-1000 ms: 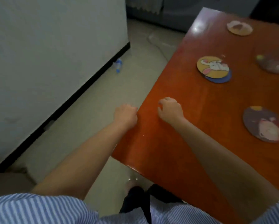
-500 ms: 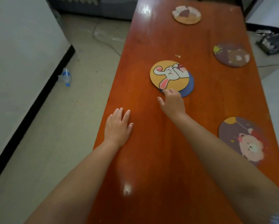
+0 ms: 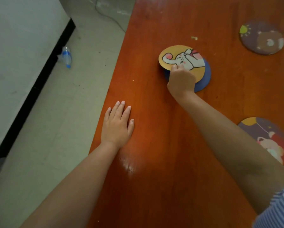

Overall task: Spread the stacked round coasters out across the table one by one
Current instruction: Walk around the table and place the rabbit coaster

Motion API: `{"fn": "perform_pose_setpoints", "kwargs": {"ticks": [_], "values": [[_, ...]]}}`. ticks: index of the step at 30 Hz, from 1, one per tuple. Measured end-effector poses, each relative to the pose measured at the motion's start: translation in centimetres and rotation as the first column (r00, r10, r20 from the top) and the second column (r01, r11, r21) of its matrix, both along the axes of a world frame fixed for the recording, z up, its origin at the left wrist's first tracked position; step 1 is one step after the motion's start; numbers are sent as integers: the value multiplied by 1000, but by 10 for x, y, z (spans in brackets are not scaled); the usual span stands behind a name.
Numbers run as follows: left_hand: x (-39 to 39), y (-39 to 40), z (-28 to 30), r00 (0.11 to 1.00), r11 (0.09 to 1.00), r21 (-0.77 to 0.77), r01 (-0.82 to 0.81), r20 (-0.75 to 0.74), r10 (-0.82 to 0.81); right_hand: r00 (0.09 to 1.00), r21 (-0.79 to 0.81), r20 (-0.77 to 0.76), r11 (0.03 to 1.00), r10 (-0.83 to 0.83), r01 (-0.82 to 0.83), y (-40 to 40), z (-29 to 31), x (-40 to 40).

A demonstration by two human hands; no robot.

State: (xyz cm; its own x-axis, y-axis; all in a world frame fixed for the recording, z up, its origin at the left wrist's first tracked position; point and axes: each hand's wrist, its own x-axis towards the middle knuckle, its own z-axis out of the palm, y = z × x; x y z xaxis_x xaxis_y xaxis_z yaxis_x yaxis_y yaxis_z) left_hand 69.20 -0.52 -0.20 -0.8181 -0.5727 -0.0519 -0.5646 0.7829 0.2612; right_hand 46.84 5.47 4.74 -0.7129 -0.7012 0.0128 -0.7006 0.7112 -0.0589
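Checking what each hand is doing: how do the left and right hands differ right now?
The left hand lies flat and open on the bare table, near its edge; the right hand is curled, gripping the yellow rabbit coaster further away. The left holds nothing. Both are bare.

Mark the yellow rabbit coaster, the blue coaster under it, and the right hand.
yellow rabbit coaster [image 3: 169, 52]: head view, on its yellow upper-left area.
blue coaster [image 3: 203, 79]: head view, on the exposed right crescent.
right hand [image 3: 181, 79]: head view, on the back of the hand.

Right hand [image 3: 181, 79] on yellow rabbit coaster [image 3: 179, 59], atop blue coaster [image 3: 204, 78].
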Motion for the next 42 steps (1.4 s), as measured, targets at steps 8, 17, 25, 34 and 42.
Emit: {"fn": "perform_pose_setpoints", "kwargs": {"ticks": [8,17,25,34,42], "values": [[3,2,12,995,998,34,56,-84,-52,973,303,140,927,185,-220,126,35,89],[122,59,25,949,984,131,119,-308,-74,460,338,826,939,-327,61,151,39,242],[196,97,35,995,905,424,13,-92,29,669,-106,616,799,-415,592,182,15,278],[154,141,42,927,690,642,-335,94,362,309,69,736,521,-602,851,222,16,281],[116,185,42,989,789,598,-141,47,142,399,8,706,570,-585,822,309,18,266]]}}
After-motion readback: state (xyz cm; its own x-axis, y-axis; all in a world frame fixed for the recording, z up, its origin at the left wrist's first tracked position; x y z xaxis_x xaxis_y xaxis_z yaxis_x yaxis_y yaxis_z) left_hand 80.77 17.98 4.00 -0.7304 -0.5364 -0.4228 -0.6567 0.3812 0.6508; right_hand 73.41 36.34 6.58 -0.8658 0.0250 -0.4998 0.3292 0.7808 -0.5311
